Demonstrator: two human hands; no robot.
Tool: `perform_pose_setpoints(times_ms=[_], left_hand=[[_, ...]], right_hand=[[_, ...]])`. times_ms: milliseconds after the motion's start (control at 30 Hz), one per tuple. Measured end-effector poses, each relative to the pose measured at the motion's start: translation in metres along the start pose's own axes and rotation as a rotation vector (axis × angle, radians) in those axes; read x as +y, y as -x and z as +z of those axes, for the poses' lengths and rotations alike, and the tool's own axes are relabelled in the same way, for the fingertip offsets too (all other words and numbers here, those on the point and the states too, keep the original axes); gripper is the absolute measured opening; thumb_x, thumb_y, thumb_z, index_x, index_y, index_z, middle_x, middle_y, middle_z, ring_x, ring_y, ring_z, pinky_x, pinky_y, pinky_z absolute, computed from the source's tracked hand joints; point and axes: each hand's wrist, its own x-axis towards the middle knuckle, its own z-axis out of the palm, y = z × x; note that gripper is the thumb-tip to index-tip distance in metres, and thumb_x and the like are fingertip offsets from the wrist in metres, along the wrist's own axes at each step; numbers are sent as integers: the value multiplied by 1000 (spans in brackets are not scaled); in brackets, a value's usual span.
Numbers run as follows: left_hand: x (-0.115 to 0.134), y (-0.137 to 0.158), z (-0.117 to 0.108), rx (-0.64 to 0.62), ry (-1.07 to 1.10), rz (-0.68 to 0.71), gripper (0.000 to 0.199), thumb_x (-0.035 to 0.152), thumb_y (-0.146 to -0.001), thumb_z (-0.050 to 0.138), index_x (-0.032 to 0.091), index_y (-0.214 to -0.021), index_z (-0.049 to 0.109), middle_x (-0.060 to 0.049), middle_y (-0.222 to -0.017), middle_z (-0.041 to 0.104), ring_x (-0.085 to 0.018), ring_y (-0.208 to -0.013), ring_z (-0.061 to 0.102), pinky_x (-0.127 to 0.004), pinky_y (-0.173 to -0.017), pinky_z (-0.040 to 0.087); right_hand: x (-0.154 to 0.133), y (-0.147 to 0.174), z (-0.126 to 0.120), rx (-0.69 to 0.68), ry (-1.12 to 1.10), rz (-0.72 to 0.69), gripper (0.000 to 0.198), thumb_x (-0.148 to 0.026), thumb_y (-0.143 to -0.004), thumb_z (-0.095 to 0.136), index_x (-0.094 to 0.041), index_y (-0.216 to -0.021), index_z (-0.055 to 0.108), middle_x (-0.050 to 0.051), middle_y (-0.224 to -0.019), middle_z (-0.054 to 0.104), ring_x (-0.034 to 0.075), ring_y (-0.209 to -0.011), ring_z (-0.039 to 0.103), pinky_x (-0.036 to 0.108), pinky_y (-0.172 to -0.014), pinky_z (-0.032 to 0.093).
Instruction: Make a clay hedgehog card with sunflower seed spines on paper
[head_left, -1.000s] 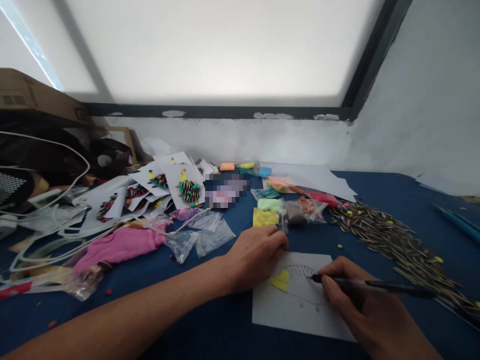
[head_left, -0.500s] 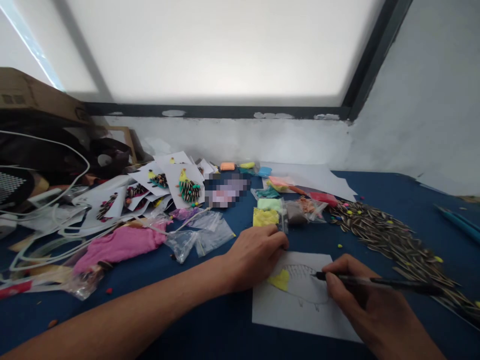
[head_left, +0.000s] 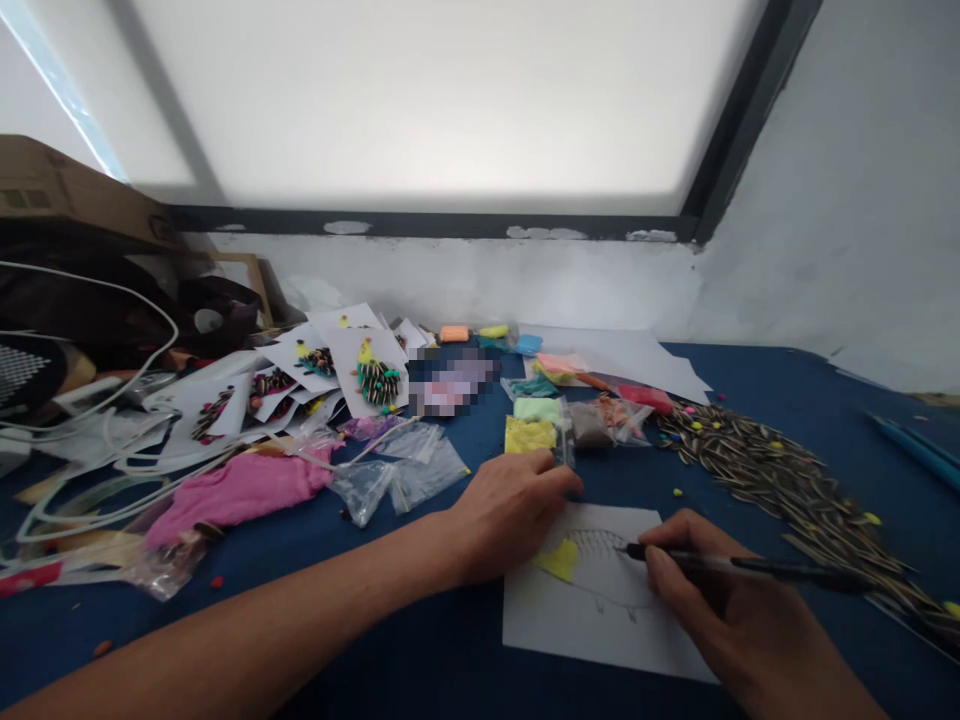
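Observation:
In the head view my right hand point(head_left: 720, 600) is closed round a black pen point(head_left: 697, 562). The pen's tip meets a white sheet of paper point(head_left: 600, 645) at the right end of a drawn row of short strokes. An oval animal outline with small legs is drawn there, and flattened yellow clay point(head_left: 561, 560) covers its pointed left end. My left hand point(head_left: 517, 515) lies over the sheet's upper left corner, pressing on it with its fingers out. Some of its fingertips are hidden.
Sunflower seeds point(head_left: 772, 480) are heaped on the right. Behind the sheet lie bags of coloured clay point(head_left: 529, 434). Finished seed pictures point(head_left: 371, 375) are piled at left, near pink clay point(head_left: 247, 485), clear bags point(head_left: 427, 475) and white cables point(head_left: 90, 510). A teal pen-like object point(head_left: 915, 448) lies far right.
My right hand has shifted slightly left with the pen, whose tip is a little farther left along the stroke row. My left hand stays on the paper.

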Motion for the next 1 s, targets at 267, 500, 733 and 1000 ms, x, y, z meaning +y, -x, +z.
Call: perform_pose_setpoints(times_ms=[267,500,733,1000], left_hand=[[0,1,-1,-3,-6,27,30,17,-92,43,27,-111,65,-3,-91,55,-15,-74,52,-25,-65,39],[-1,1,-1,-6,-7,26,28,20,-92,47,30,-107,68,-3,-89,54,-14,-72,50,-25,-61,35],[-1,0,-1,10,6,37,25,25,-93,48,30,-105,70,-3,-88,56,-13,-73,53,-25,-62,36],[0,0,-3,-11,-9,36,26,24,-94,47,29,-106,70,-4,-89,55,-13,-74,53,-24,-63,38]], right_hand=[[-2,1,-2,10,17,6,22,-40,-84,47,-26,-72,58,-4,-56,58,13,-46,57,20,-39,42],[-2,-1,-3,68,65,55,26,-41,-84,46,-25,-69,59,-4,-54,57,12,-42,53,21,-36,39],[-1,2,-3,33,45,22,22,-40,-84,47,-25,-72,57,-5,-50,52,12,-41,50,21,-36,36],[4,-1,1,31,12,-5,19,-41,-83,50,-26,-72,56,-4,-53,54,13,-44,53,21,-37,40]])
